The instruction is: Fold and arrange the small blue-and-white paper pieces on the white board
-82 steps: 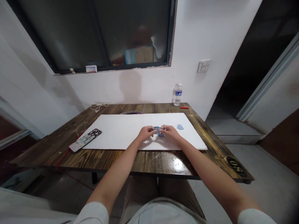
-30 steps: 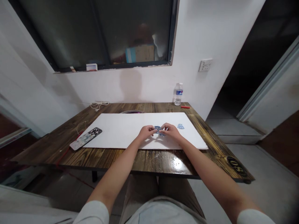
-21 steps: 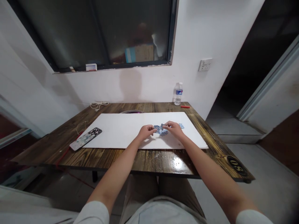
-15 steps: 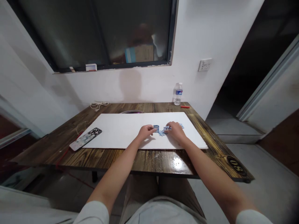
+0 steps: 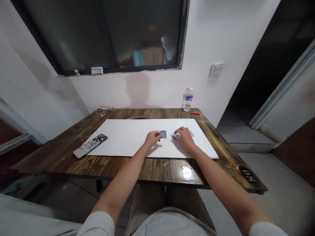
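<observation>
Over the middle of a white board [image 5: 123, 137], my left hand [image 5: 153, 138] pinches a small stack of flat blue frame-like pieces [image 5: 163, 134] between thumb and fingertips. To its right, my right hand [image 5: 184, 137] is curled palm-down, thumb and fingers closed around similar blue pieces [image 5: 174, 135] at the board's surface. How many it grips is hidden by the fingers. Another blue piece [image 5: 192, 133] shows just past the right hand's far side, lying on the board. A bare gap of white separates the two hands.
The board lies on a dark wooden table [image 5: 98, 167]. A phone [image 5: 91, 146] rests across its left edge. Toward the back are a string bundle [image 5: 104, 110], a water bottle [image 5: 188, 100] and a red stick-like object [image 5: 195, 113]. A round number plate [image 5: 248, 174] marks the right front corner.
The blue pieces that lay between my hands are gone from that spot. The stack in my left hand has shifted slightly left and up. My right hand's pieces sit lower and flatter.
</observation>
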Demonstrator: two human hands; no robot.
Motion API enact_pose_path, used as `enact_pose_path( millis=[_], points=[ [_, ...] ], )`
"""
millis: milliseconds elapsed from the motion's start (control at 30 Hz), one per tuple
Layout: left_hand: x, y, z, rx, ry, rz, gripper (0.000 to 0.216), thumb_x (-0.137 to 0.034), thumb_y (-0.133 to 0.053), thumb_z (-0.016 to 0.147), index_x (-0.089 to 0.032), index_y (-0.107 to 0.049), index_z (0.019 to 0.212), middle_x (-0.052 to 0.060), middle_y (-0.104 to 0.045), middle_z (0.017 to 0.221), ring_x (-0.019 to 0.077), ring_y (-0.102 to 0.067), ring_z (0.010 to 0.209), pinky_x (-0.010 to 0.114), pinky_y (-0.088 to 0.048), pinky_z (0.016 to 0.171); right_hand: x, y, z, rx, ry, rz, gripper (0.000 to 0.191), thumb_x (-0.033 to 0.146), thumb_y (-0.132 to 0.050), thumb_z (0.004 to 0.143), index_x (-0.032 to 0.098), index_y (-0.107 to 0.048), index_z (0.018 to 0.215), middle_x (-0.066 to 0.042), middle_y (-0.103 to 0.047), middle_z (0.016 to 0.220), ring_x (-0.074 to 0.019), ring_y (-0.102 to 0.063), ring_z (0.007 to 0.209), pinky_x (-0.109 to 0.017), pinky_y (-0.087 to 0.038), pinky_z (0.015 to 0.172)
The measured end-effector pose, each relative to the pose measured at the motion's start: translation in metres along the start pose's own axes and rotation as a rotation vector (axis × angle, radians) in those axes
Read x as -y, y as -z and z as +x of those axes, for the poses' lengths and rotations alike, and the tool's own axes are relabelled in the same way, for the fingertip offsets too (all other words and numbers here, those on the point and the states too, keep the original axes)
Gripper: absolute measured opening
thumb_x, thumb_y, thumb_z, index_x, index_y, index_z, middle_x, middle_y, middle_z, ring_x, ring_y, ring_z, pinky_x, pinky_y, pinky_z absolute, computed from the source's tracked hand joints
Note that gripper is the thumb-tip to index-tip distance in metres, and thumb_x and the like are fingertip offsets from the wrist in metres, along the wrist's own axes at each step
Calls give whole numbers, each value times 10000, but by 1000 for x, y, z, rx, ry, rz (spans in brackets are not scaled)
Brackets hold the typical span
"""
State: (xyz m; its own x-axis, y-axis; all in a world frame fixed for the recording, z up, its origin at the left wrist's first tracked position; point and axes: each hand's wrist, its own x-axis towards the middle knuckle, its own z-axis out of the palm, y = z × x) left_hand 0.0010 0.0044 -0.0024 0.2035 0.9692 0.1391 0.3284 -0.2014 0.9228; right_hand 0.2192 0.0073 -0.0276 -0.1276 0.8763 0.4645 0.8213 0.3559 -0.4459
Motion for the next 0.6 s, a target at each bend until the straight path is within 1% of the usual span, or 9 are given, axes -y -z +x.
enact_pose_path(
  millis=[100, 200, 300, 400, 467, 600],
  points=[
    [-1, -1, -1, 23, -12, 21, 406, -562, -699, 667, -173, -587, 680, -21, -554, 543, 118, -514, 519, 231, -356, 503, 2, -1, 3, 18, 50, 249, 173, 397, -676, 815, 229, -685, 855, -79, -623, 974, -264, -511, 997, -398, -386, 904],
    [-1, -1, -3, 58, -29, 39, 415, -570, -704, 670, -167, -605, 686, -20, -557, 544, 122, -523, 528, 230, -362, 515, 13, -5, 1, 66, 115, 427, 249, 479, -693, 780, 235, -660, 823, -48, -645, 912, -229, -545, 920, -370, -413, 856],
    [1, -2, -4, 121, -46, 38, 428, -577, -702, 676, -158, -622, 701, -14, -571, 555, 122, -529, 537, 227, -362, 527, 22, -8, -1, 81, 60, 517, 322, 530, -717, 714, 222, -625, 736, -29, -643, 812, -191, -544, 774, -320, -428, 734],
    [3, -2, -3, 160, -42, 46, 436, -587, -683, 690, -155, -634, 725, -16, -581, 555, 112, -500, 514, 223, -340, 524, 23, -7, -1, 154, -15, 608, 357, 549, -716, 671, 210, -607, 670, -5, -617, 699, -166, -531, 676, -285, -411, 640],
    [4, -2, -3, 164, -42, 46, 439, -591, -682, 689, -157, -633, 731, -20, -581, 551, 105, -475, 498, 221, -321, 518, 22, -6, 1, 192, -44, 659, 374, 561, -714, 653, 203, -606, 646, 5, -601, 656, -158, -528, 648, -276, -402, 620],
    [3, -1, -3, 162, -75, 22, 426, -579, -688, 697, -159, -620, 715, -18, -586, 557, 105, -478, 509, 222, -320, 529, 22, -3, 1, 202, -71, 735, 408, 585, -702, 647, 191, -601, 618, 7, -590, 641, -155, -528, 650, -278, -393, 631]
  ],
)
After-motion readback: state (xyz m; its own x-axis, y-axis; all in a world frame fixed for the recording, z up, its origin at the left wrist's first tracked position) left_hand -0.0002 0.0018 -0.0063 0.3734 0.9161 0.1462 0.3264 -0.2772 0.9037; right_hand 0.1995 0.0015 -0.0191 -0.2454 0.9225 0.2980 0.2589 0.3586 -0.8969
